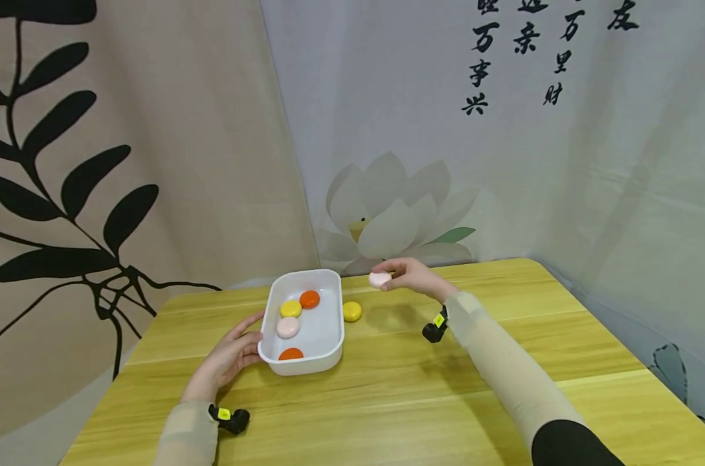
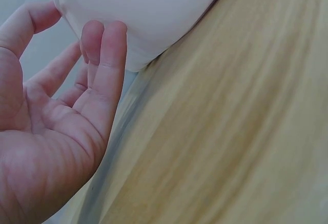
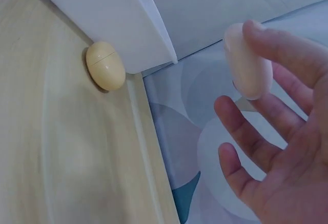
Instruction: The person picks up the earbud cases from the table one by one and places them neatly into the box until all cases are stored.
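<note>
My right hand [image 1: 412, 276] pinches a smooth pink pebble-shaped piece [image 3: 248, 62] between thumb and fingers, raised over the far part of the table, right of a white plastic box [image 1: 329, 349]. Against the box's left side rest the fingertips of my left hand [image 1: 230, 357], with the fingers loosely bent. Inside the box lie a yellow piece [image 1: 290, 309], a pink one [image 1: 287, 327], an orange one [image 1: 309, 299] and a second orange one [image 1: 290, 354], partly hidden by the near wall. Another yellow piece [image 3: 105, 66], with a fine seam line, sits on the table beside the box's right wall.
The wooden table [image 1: 387, 414] ends at a back edge just behind the box. A printed curtain [image 1: 212, 162] with dark leaves, a lotus and writing hangs behind it. Black wrist cameras sit on both wrists.
</note>
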A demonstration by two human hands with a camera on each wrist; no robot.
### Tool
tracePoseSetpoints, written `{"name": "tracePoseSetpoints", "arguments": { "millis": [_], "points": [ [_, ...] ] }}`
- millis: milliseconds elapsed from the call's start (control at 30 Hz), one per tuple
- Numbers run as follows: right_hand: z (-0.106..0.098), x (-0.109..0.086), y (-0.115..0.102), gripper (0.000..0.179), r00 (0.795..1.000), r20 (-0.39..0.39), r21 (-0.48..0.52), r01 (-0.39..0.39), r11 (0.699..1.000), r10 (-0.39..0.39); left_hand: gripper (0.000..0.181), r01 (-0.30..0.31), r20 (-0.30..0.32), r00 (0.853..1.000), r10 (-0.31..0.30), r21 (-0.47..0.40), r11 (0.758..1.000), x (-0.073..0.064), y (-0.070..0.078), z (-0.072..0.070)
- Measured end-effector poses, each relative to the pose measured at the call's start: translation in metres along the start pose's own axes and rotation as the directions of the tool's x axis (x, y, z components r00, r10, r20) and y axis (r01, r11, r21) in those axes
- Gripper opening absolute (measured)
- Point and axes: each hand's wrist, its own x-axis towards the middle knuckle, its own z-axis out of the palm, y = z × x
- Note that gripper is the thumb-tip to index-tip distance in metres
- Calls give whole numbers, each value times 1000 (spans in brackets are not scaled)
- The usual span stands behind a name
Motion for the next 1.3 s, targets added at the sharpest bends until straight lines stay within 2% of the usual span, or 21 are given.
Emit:
{"name": "tracePoseSetpoints", "arguments": {
  "millis": [400, 767, 1067, 1300],
  "points": [
    [2, 7, -16, 45, 1000, -1, -12, 0, 1000, 0, 66, -3, 15, 1000, 3, 1, 1000, -4, -2, 0],
    [7, 17, -34, 44, 1000, 25, -15, 11, 1000, -11, 65, 6, -9, 1000, -6, 6, 1000, -2, 0, 0],
    [16, 22, -41, 42, 997, 66, 9, 31, 999, -31, 66, -11, 13, 1000, 11, -13, 1000, -1, -2, 0],
    [24, 26, -46, 42, 997, 72, -11, 29, 1000, -28, 66, -11, 10, 1000, 11, -16, 1000, 0, -2, 0]
  ]
}}
